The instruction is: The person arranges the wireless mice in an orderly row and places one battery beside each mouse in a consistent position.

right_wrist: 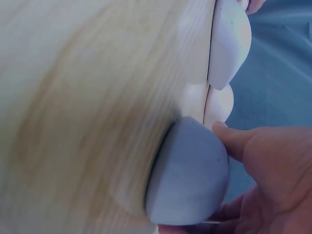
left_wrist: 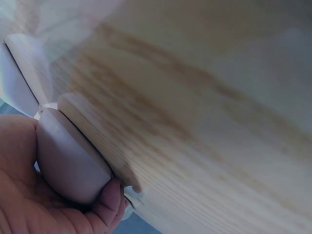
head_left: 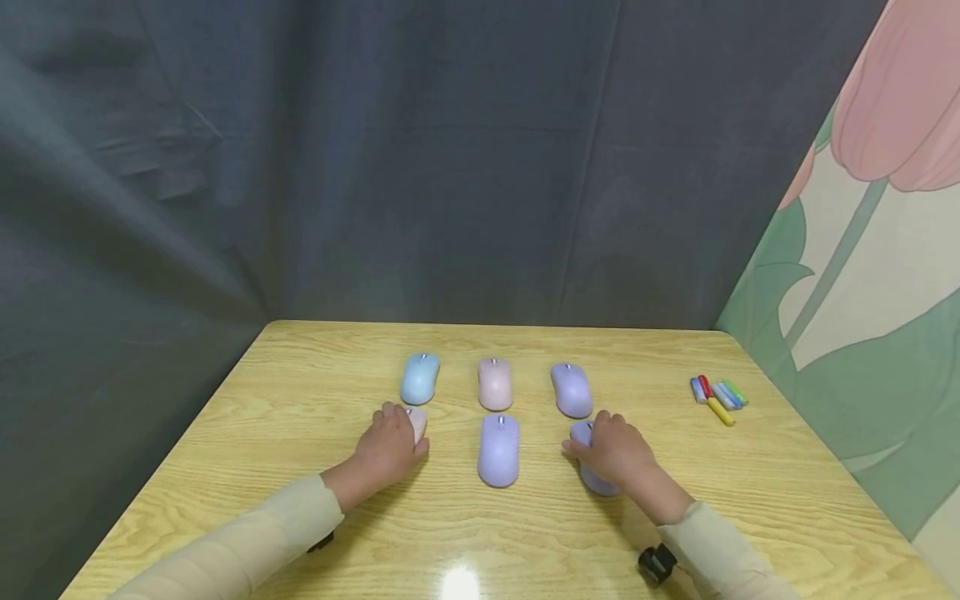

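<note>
On the wooden table, my left hand (head_left: pixel 388 450) grips a pale pink computer mouse (head_left: pixel 417 422) at the left of the front row, covering most of it. The left wrist view shows this mouse (left_wrist: pixel 68 156) between thumb and curled fingers, its base at the tabletop. At the row's right end, my right hand (head_left: pixel 621 452) holds a purple mouse (head_left: pixel 597 482) from above. Thumb and fingers lie on opposite sides of that mouse (right_wrist: pixel 190 175) in the right wrist view. Between the hands sits another purple mouse (head_left: pixel 498 452), untouched.
Behind the front row stand a blue mouse (head_left: pixel 420 379), a pink mouse (head_left: pixel 495 385) and a purple mouse (head_left: pixel 572 391). Several coloured marker-like sticks (head_left: pixel 721 402) lie at the right. A dark curtain (head_left: pixel 480 167) hangs along the table's back edge.
</note>
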{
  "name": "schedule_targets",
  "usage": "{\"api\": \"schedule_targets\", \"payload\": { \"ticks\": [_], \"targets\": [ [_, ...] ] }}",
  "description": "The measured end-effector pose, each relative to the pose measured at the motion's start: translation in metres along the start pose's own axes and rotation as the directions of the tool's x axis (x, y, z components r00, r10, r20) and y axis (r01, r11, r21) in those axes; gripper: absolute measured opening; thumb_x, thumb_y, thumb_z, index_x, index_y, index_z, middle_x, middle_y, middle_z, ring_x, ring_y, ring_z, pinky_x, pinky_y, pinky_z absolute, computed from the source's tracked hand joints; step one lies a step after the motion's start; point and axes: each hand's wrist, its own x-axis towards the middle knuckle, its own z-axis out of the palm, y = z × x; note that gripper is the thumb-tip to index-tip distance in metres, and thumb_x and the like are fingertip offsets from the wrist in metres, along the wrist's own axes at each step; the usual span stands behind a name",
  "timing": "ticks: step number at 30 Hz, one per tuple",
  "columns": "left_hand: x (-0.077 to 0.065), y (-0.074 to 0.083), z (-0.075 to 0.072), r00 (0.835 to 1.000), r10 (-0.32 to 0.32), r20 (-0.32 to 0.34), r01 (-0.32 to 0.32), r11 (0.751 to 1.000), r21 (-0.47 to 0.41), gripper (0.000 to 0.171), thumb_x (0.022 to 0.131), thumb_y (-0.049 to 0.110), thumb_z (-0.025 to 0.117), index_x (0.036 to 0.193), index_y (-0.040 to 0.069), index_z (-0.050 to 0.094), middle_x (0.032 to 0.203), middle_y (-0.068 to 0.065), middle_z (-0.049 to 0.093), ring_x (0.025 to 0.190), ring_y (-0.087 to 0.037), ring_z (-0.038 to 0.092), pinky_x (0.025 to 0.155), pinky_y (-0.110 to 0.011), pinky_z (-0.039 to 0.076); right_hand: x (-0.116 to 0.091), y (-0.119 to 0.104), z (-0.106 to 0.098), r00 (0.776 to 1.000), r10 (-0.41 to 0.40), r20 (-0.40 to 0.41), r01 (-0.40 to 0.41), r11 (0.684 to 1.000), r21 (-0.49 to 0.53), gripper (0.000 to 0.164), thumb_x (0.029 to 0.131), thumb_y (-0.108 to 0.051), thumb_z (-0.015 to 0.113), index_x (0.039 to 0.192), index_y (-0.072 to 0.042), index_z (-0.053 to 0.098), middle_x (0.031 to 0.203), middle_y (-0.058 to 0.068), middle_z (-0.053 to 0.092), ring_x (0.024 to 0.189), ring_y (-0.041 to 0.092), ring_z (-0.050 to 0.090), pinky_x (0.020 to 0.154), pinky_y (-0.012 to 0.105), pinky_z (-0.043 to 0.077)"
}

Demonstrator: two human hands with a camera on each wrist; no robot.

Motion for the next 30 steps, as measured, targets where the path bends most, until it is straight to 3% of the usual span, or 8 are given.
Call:
{"api": "schedule_targets", "payload": {
  "ticks": [8,17,24,30],
  "targets": [
    [0.001,-0.002,0.001,1.0,0.006,-0.006,-0.006,1.0,0.009,0.049,0.089,0.027,0.065,0.095,-0.019,0.048,0.082,-0.017,0.04,0.073,-0.027,0.047,0.053,-0.035,0.05,0.0,0.001,-0.015,1.0,-0.003,0.009,0.003,1.0,0.027,0.066,0.091,-0.04,0.065,0.108,0.021,0.047,0.094,0.027,0.055,0.076,0.032,0.057,0.06,0.044,0.051],
    [0.001,-0.002,0.002,1.0,0.001,-0.01,-0.001,1.0,0.004,0.05,0.089,0.027,0.065,0.095,-0.019,0.048,0.082,-0.017,0.04,0.072,-0.027,0.046,0.052,-0.034,0.05,0.003,0.011,-0.036,1.0,-0.019,-0.011,0.02,0.999,0.045,0.068,0.092,-0.042,0.064,0.11,0.021,0.047,0.095,0.027,0.057,0.081,0.035,0.059,0.068,0.047,0.05],
    [0.0,-0.002,0.002,1.0,0.005,-0.018,-0.005,1.0,0.007,0.05,0.088,0.027,0.066,0.094,-0.019,0.048,0.081,-0.016,0.04,0.071,-0.026,0.046,0.051,-0.033,0.049,0.007,0.028,-0.05,0.999,-0.023,-0.043,0.024,0.999,0.039,0.07,0.093,-0.044,0.061,0.111,0.022,0.046,0.097,0.032,0.057,0.086,0.044,0.059,0.07,0.051,0.049],
    [0.001,-0.002,0.003,1.0,0.012,-0.017,-0.012,1.0,0.021,0.05,0.089,0.027,0.066,0.095,-0.02,0.048,0.081,-0.017,0.041,0.071,-0.026,0.047,0.052,-0.033,0.05,0.007,0.049,-0.062,0.998,-0.008,-0.059,0.011,0.999,0.045,0.074,0.096,-0.044,0.057,0.118,0.025,0.044,0.11,0.042,0.053,0.097,0.055,0.055,0.077,0.058,0.048]
  ]
}}
